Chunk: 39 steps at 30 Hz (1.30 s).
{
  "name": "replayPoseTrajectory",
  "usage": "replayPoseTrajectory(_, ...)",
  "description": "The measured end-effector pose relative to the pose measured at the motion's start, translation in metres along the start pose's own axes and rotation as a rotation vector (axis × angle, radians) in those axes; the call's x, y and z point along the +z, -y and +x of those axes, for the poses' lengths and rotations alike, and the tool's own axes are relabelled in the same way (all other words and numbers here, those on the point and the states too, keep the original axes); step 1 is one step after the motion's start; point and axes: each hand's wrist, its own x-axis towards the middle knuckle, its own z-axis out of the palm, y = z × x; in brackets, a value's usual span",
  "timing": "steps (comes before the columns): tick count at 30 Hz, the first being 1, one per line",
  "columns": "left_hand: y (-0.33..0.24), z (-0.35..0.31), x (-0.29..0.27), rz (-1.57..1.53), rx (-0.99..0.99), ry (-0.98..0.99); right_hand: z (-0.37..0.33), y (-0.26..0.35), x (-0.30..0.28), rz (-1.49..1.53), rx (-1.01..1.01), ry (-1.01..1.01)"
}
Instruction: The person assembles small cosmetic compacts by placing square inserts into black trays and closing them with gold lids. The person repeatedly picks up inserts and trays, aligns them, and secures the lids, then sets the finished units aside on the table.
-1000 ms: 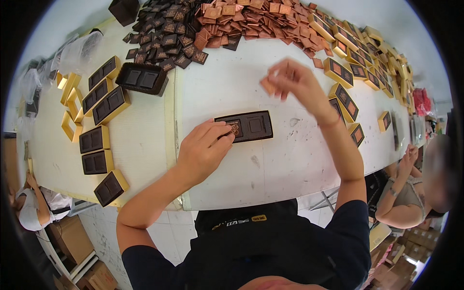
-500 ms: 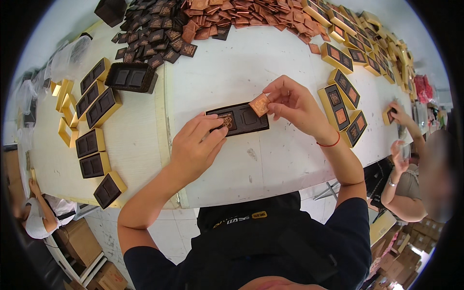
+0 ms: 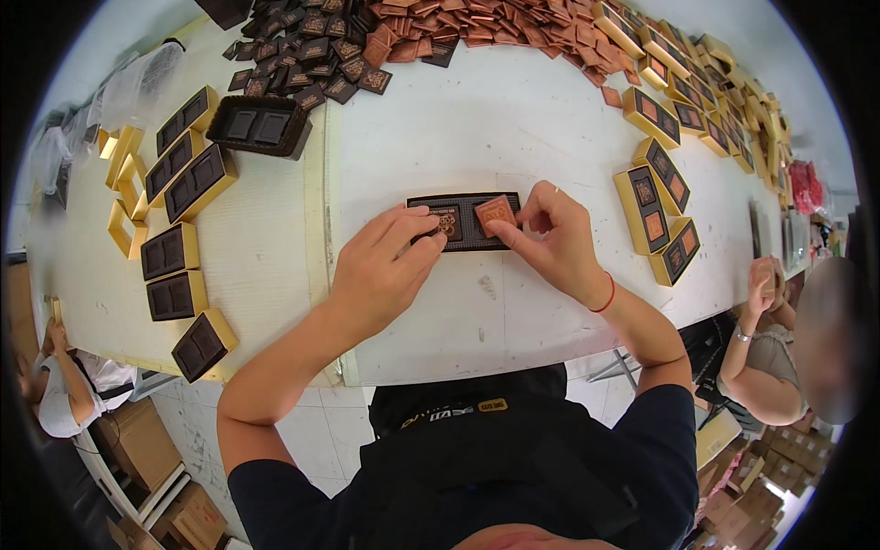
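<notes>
- The fingers (image 3: pixel 524 240) of the right hand (image 3: pixel 559 246) are curled, tips pinching the edge of a copper-coloured square packet (image 3: pixel 495 211) and pressing it into the right pocket of a dark two-pocket tray (image 3: pixel 465 220).
- The left hand (image 3: pixel 380 273) lies flat and open over the tray's left end, fingertips resting on a dark square packet (image 3: pixel 446 223) in the left pocket; it grips nothing.
- The tray lies flat on the white table (image 3: pixel 513 119), near its middle, just in front of the person and between both hands.
- Just right of the hands stand a few gold boxes (image 3: pixel 658 209) with filled trays inside, and more of them run along the far right edge.
- At the far side of the table lies a heap of loose dark packets (image 3: pixel 307 50), touching a heap of copper packets (image 3: pixel 495 23).
- Left of the tray, well apart, sits a stack of empty dark trays (image 3: pixel 261 126), with gold boxes holding dark trays (image 3: pixel 183 247) further left.
- At the right edge another person's hand (image 3: pixel 763 280) is raised beside the table.
</notes>
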Motion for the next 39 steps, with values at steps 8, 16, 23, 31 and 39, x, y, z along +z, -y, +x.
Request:
replayPoseTrajectory(8,-0.001,-0.001,0.0,-0.005,-0.001,0.008,0.009,-0.007,-0.024,-0.338,-0.65,0.106)
replayPoseTrajectory(16,-0.001,0.0,0.003,-0.009,0.009,-0.01,-0.006,-0.004,-0.017,-0.306,-0.562,0.188)
replayPoseTrajectory(23,-0.004,0.001,-0.004,-0.007,0.003,0.027,-0.004,0.001,-0.002,-0.433,-0.618,0.145)
replayPoseTrajectory(31,-0.005,-0.093,-0.131,0.425,-0.452,-0.12,-0.058,-0.042,-0.082,-0.628,-0.28,-0.006)
replayPoseTrajectory(39,-0.037,-0.204,-0.15,0.661,-0.858,0.042,-0.013,0.003,-0.092,-0.597,-0.237,-0.046)
